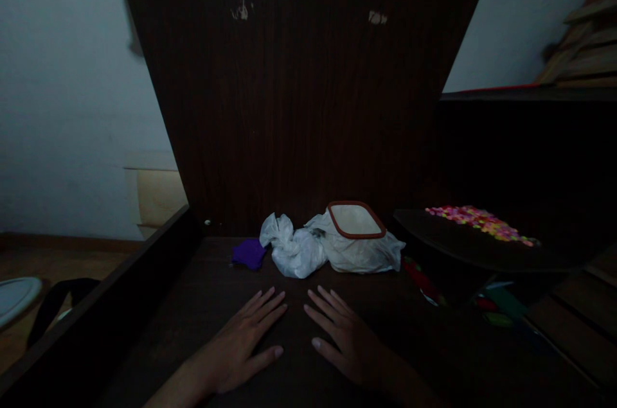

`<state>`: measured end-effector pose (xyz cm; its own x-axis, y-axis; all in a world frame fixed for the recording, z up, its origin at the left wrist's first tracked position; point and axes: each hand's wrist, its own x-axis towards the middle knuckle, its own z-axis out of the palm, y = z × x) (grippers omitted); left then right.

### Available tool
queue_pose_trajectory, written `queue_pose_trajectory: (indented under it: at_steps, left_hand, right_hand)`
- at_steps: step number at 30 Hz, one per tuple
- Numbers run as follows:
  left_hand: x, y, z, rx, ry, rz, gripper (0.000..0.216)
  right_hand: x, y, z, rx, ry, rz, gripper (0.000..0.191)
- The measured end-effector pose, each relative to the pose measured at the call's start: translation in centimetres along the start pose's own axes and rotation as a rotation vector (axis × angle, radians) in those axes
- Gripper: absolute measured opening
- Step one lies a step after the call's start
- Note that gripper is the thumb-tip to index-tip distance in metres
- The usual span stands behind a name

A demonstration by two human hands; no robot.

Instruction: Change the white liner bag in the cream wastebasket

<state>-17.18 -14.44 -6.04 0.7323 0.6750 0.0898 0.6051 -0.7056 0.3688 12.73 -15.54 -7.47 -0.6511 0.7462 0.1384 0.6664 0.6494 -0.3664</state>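
My left hand (pixel 245 340) lies flat on the dark wooden surface (pixel 294 372), fingers stretched out and holding nothing. Opposite it, my right hand (pixel 342 340) rests palm down in the same way, fingers spread. Just beyond the fingertips sits a knotted white plastic bag (pixel 296 250). To its right is a second whitish plastic bag (pixel 361 257), its contents hidden. A brown, rounded-square frame (pixel 357 236) with pale material inside it rests on that second bag. Left of the knotted bag lies a small purple cloth item (pixel 249 254).
A tall dark wooden panel (pixel 299 93) rises behind the bags. A raised board (pixel 159 260) edges the left side. At right, a dark curved shelf (pixel 434 238) carries many small pink and yellow pieces (pixel 482 223). Red and green items (pixel 499 305) lie beneath it, in dim light.
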Motion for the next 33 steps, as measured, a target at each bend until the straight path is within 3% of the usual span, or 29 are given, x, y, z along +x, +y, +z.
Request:
queue_pose_trajectory:
  at_steps: [27,33]
  left_hand:
    - [0.05,0.24,-0.34,-0.031,-0.043,-0.037,0.065]
    - [-0.02,0.19,-0.22,-0.042,-0.003,-0.006,0.065]
  right_hand:
    - [0.16,-0.46,-0.65,0.005,-0.030,0.015,0.055]
    - [0.08,-0.22,-0.31,0.011,0.003,-0.001,0.055]
